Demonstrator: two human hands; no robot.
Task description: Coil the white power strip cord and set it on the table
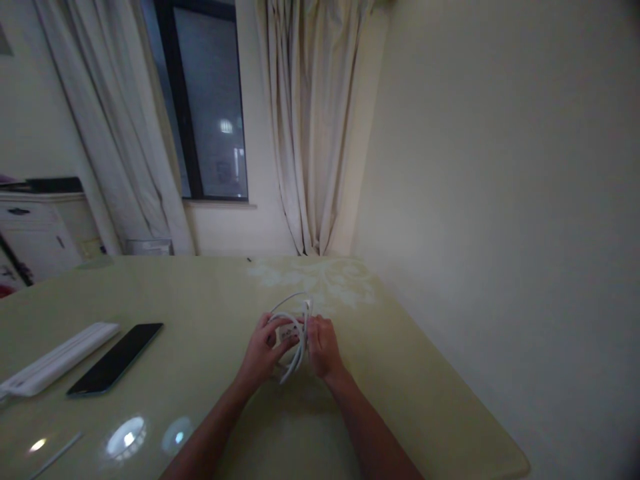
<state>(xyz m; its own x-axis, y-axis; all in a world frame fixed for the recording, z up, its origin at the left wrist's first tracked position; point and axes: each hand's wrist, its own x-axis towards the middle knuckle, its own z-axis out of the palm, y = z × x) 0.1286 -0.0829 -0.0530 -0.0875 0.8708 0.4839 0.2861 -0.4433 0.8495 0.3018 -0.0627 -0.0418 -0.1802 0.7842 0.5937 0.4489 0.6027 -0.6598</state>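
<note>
A white cable (pixel 299 357) is wound in loose loops between my two hands, just above the table. My left hand (pixel 261 350) is closed round the left side of the loops, thumb and fingers curled inward. On the right side, my right hand (pixel 323 343) is closed with its fingers bunched against the cable. Inside the loops shows a small white block (pixel 289 331) with dark marks that look like socket holes; the fingers partly cover it. One thin loop and a white end piece (pixel 307 305) stick up above the hands.
A pale green table (pixel 200 293) spreads out beneath, its right edge near the wall. To the left lie a long white power strip (pixel 63 359) and a dark flat phone or tablet (pixel 117 360). A thin white cord (pixel 56 457) crosses the near left. Curtains (pixel 315 133) hang behind.
</note>
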